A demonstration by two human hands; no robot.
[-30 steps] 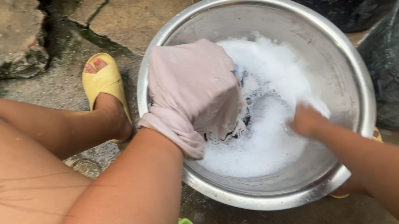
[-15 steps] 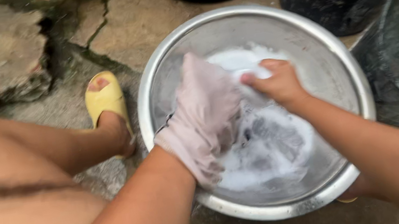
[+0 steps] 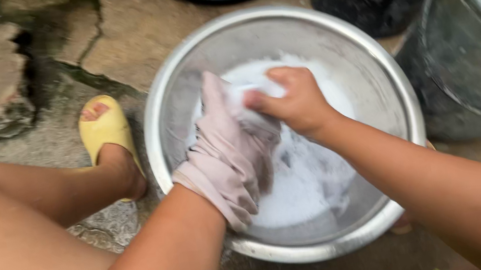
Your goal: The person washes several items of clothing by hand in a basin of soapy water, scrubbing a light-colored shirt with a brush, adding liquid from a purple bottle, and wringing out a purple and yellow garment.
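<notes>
The right hand (image 3: pixel 294 102) has come up out of the suds and is now pinching, fingers closed, the pale cloth (image 3: pixel 227 150) covering the left hand (image 3: pixel 226 164), both sitting over the soapy metal basin (image 3: pixel 373 65), so scrubbing's underway.

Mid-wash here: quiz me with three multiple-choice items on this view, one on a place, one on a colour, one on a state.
1. Where is the yellow sandal?
A. left of the metal basin
B. inside it
C. on the dark tub

2. What colour is the cloth over the left hand?
A. bright red
B. pale pinkish grey
C. black

3. What is in the basin?
A. nothing, dry
B. clear water
C. white suds

Answers:
1 A, it sits on the ground by the left rim.
2 B, the wet fabric looks pale.
3 C, foam surrounds the right hand, whose grip closes on the cloth.
</notes>
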